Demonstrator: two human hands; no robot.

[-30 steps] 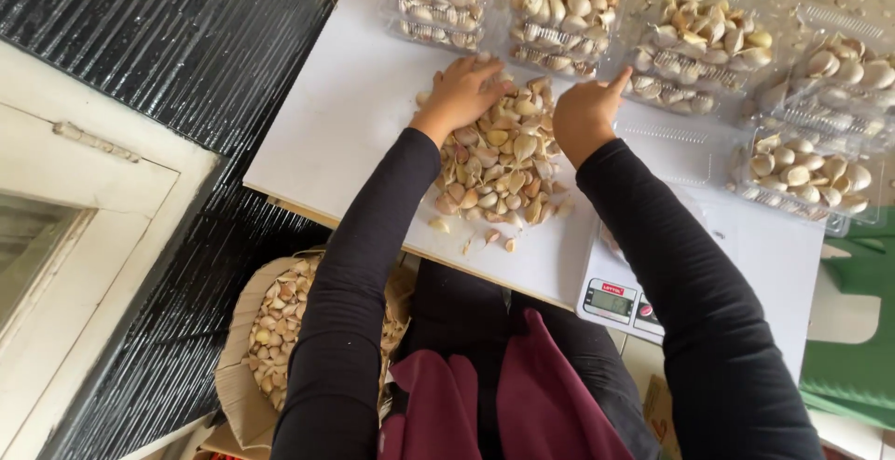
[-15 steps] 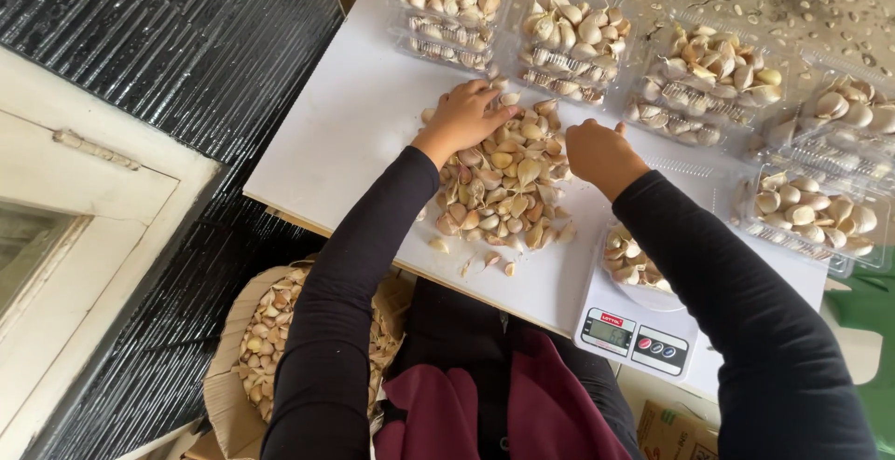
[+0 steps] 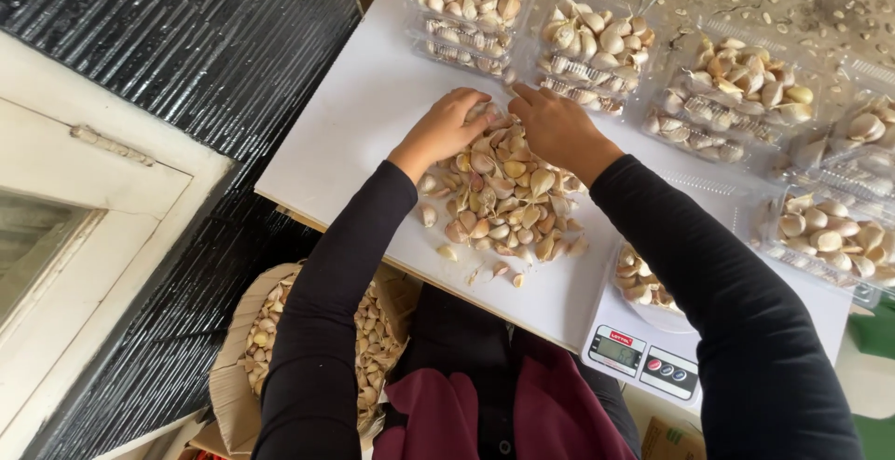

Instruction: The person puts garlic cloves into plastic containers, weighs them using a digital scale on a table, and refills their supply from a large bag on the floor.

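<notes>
Both hands rest on the far edge of a loose pile of garlic cloves (image 3: pixel 499 201) that lies in the middle of the white desk (image 3: pixel 359 110). The left hand (image 3: pixel 446 126) lies palm down at the pile's far left corner, its fingers (image 3: pixel 474 104) curled together over a few cloves. The right hand (image 3: pixel 557 126) sits just beside it, fingers bent down into the cloves; whether they pinch any cannot be told. A few stray cloves lie at the near edge of the pile. Along the far and right sides of the desk stand clear plastic trays (image 3: pixel 597 45) filled with garlic. Near right, a white kitchen scale (image 3: pixel 641 356) carries a small heap of cloves. Below the desk on the left, a cardboard box (image 3: pixel 244 371) holds more garlic.
</notes>
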